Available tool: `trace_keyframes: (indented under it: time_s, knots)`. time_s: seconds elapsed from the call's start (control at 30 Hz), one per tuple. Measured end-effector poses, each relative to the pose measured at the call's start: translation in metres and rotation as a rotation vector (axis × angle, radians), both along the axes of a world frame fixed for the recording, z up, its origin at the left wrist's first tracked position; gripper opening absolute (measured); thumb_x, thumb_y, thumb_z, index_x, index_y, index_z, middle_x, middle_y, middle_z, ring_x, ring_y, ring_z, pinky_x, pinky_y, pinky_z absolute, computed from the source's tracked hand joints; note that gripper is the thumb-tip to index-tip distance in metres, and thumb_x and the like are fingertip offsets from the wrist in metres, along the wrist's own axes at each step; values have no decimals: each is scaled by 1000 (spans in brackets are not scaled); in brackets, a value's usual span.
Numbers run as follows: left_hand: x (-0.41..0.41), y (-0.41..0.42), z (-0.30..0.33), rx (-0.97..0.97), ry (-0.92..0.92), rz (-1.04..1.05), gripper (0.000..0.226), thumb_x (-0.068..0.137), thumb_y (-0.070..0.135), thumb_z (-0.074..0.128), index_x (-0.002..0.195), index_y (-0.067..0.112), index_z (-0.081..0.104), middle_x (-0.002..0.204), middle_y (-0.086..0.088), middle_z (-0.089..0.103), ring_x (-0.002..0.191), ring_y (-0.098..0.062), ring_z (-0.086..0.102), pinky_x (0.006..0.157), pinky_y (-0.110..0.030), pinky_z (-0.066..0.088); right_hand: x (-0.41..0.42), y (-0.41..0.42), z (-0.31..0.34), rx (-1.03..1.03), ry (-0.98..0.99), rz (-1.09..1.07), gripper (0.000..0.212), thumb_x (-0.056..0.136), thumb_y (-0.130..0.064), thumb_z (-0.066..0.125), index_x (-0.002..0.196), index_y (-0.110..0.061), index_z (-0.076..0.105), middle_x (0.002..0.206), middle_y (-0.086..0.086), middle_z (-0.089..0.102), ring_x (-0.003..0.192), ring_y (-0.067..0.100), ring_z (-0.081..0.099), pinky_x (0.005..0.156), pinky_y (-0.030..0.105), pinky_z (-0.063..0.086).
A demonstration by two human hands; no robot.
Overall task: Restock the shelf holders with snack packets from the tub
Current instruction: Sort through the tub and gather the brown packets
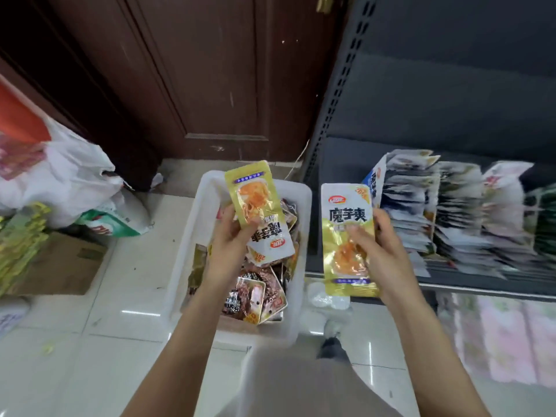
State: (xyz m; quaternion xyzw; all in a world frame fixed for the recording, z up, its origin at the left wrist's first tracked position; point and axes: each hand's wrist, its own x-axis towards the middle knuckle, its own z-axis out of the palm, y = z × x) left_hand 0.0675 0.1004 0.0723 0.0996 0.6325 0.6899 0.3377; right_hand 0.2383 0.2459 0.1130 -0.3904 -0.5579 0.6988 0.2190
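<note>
Two gold-and-white snack packets are in the hands at this moment, one each. Left hand pinches a packet directly above the tub, printed face inverted, gold end pointing away from the person. Right hand grips the second packet just right of the tub, upright, white top with bold dark characters, gold lower half with an orange food picture; thumb lies across its face. Both look like flat, glossy foil pouches, uncreased. The tub, a white translucent plastic bin on the tiled floor, holds a loose heap of mixed packets, mostly brown and dark ones with some gold. To the right of the tub, the shelf holders carry dense rows of upright packets, motion-blurred, so I cannot tell how much room remains. Judgement: restocking is part done; holders appear well filled, yet the tub is far from emptied. Left of the tub: white plastic bags and flattened cardboard.
</note>
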Motion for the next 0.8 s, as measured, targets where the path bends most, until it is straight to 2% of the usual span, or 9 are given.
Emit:
trace_keyframes:
  time_s: [0.1, 0.27, 0.33, 0.47, 0.57, 0.6, 0.67, 0.73, 0.8]
  knots:
    - [31, 34, 30, 47, 64, -70, 17, 91, 32, 58, 106, 34, 68, 103, 10, 72, 94, -7, 68, 68, -15, 51, 40, 25, 20, 57, 42, -103, 20, 84, -28, 63, 102, -35, 61, 99, -7, 72, 87, 10, 69, 67, 29, 56]
    - [90, 102, 68, 80, 159, -195, 11, 92, 23, 59, 94, 17, 68, 91, 2, 71, 85, -12, 65, 74, -29, 49, 115, 81, 45, 184, 124, -319, 27, 90, -9, 60, 110, -26, 63, 100, -9, 72, 87, 7, 66, 70, 21, 54]
    - [111, 130, 80, 106, 195, -212, 9, 92, 20, 59, 95, 15, 66, 92, -1, 70, 83, -11, 65, 70, -24, 50, 145, 103, 53, 227, 137, -362, 31, 89, -9, 62, 114, -28, 61, 102, -9, 72, 89, 8, 68, 71, 23, 55]
    - [143, 183, 101, 163, 343, -268, 7, 93, 23, 58, 97, 28, 61, 100, 3, 71, 90, -11, 67, 74, -22, 52, 202, 144, 58, 255, 146, -441, 39, 87, -4, 63, 111, -35, 55, 101, -9, 71, 94, 12, 67, 71, 25, 56]
    - [156, 215, 106, 17, 469, -316, 6, 96, 43, 48, 100, 40, 51, 98, 14, 70, 91, -5, 66, 78, -27, 53, 232, 168, 56, 199, 173, -467, 39, 87, -2, 62, 115, -29, 54, 98, -7, 72, 90, 12, 68, 66, 23, 56]
    - [160, 223, 106, -50, 463, -323, 9, 96, 47, 45, 101, 40, 48, 98, 15, 69, 89, -2, 65, 77, -28, 51, 238, 174, 54, 183, 181, -465, 39, 87, -2, 62, 114, -30, 54, 98, -6, 72, 88, 11, 68, 63, 22, 55]
    - [167, 235, 103, -157, 255, -328, 17, 93, 50, 47, 104, 36, 47, 104, 9, 69, 93, -6, 66, 82, -34, 51, 247, 182, 50, 156, 192, -467, 39, 87, -3, 62, 111, -33, 56, 99, -6, 72, 88, 11, 69, 62, 22, 55]
    - [173, 239, 98, -197, 14, -370, 38, 82, 46, 67, 112, 35, 47, 112, 3, 68, 102, -16, 66, 87, -39, 50, 252, 187, 46, 137, 198, -471, 39, 87, -6, 64, 110, -37, 56, 101, -5, 72, 89, 12, 69, 61, 22, 55]
    - [179, 233, 93, -232, 71, -460, 73, 65, 29, 85, 125, 38, 44, 114, 9, 67, 106, -14, 63, 89, -37, 48, 255, 191, 41, 127, 197, -459, 39, 87, -6, 64, 112, -36, 56, 101, -6, 72, 90, 13, 70, 62, 22, 55]
